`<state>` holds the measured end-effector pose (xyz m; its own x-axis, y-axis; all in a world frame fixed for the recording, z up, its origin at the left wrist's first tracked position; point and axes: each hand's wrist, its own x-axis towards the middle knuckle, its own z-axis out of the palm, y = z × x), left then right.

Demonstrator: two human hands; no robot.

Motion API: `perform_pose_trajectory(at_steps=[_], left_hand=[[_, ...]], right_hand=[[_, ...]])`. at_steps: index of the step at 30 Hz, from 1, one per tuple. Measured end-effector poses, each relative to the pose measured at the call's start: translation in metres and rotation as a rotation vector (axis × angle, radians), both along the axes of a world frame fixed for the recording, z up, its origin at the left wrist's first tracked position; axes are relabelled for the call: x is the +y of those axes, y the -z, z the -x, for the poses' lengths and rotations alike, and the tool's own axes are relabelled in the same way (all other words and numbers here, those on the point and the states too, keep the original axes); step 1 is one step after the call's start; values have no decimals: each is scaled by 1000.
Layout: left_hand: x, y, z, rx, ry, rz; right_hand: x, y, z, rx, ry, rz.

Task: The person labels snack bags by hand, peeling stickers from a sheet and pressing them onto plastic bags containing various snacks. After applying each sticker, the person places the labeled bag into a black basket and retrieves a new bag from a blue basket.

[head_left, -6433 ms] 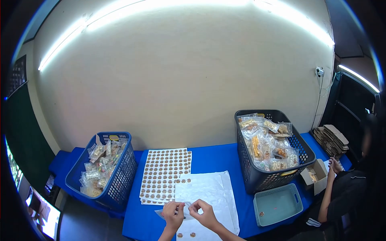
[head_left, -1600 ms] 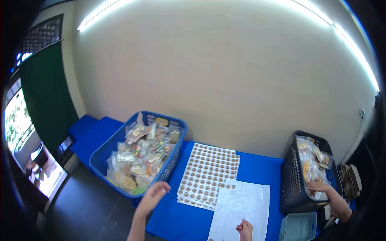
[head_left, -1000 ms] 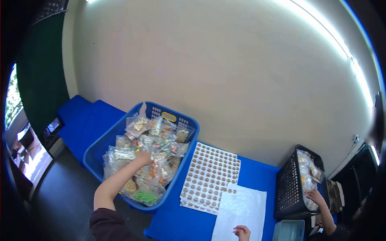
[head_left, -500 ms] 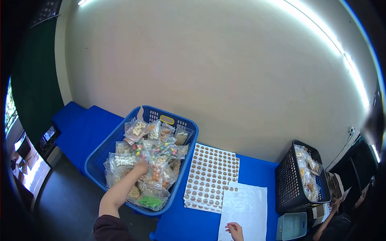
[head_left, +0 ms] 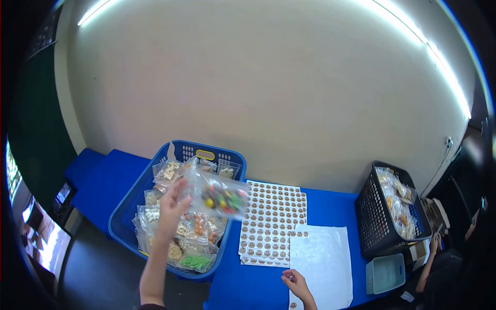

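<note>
My left hand [head_left: 173, 204] is raised over the blue basket [head_left: 120, 227], gripping one end of a clear bag of colourful sweets [head_left: 223, 198], which hangs out to the right and is blurred. Other small clear bags with white, orange and green contents fill the basket. My right hand [head_left: 296, 283] is over the lower left of a white backing sheet [head_left: 323, 258]; its fingers are slightly curled and apart, with nothing in them. Sheets of round brown stickers [head_left: 274, 217] lie between the basket and the backing sheet.
At the right stands a black basket [head_left: 364, 227] of filled bags, with a translucent tub [head_left: 385, 275] in front of it. A co-worker's arm [head_left: 430, 266] is at the far right edge. A blue cloth [head_left: 248, 287] covers the table.
My left hand has risen out of the blue basket with the bag of colourful sweets in it. My right hand has moved slightly up the backing sheet. The view has shifted a little.
</note>
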<state>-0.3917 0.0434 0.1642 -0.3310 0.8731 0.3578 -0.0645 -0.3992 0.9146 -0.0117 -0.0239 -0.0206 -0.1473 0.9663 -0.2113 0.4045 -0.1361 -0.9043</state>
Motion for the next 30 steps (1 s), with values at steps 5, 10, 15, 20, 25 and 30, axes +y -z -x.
perform_pose_trajectory(at_steps=[5, 10, 15, 20, 25, 30], left_hand=[[-58, 25, -83, -103, 292, 82], [-61, 59, -141, -46, 535, 228], [-65, 110, -178, -18, 706, 418], [-81, 152, -226, -44, 595, 630], [-66, 155, -267, -39, 574, 724], [-50, 150, -320, -105, 545, 740]], right_hand=[[7, -37, 21, 963, -289, 301], [-3, -94, 4, 1241, -442, 279], [-2, -71, -52, 564, 53, 274], [-15, -79, -132, 1016, 61, 70], [14, -39, -209, 971, 293, 50], [24, -10, -240, 1609, 212, 292]])
